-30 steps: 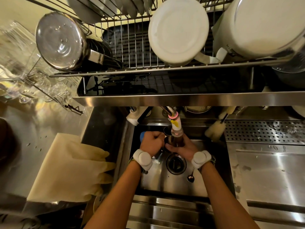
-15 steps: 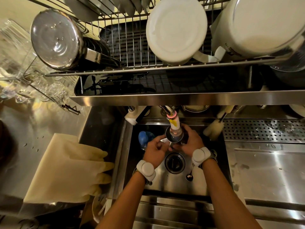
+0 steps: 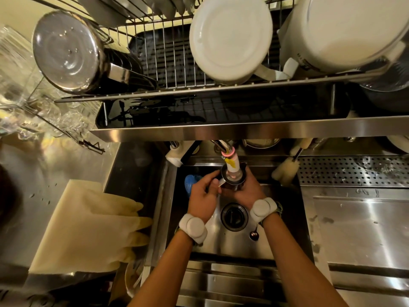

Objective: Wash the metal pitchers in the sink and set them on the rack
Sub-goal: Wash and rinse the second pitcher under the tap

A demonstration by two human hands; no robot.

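A small metal pitcher (image 3: 232,178) is held upright in the sink (image 3: 234,240), its mouth right under the faucet nozzle (image 3: 231,161). My right hand (image 3: 247,189) wraps its body from the right. My left hand (image 3: 202,197) grips its handle side from the left, thumb near the rim. On the wire rack (image 3: 177,85) above, a larger metal pitcher (image 3: 68,52) lies upside down at the left.
Two white pots (image 3: 230,36) (image 3: 345,32) hang over the rack's front edge, above the faucet. A spoon (image 3: 254,234) lies by the drain (image 3: 234,217). A blue sponge (image 3: 190,182) sits at the sink's left wall; a bottle brush (image 3: 285,169) at its right. Rubber gloves (image 3: 88,227) lie on the left counter; glasses (image 3: 20,89) stand beyond.
Both hands lifted the small pitcher from low near the drain up under the faucet nozzle and turned it mouth-up. My left hand shifted onto its handle side.
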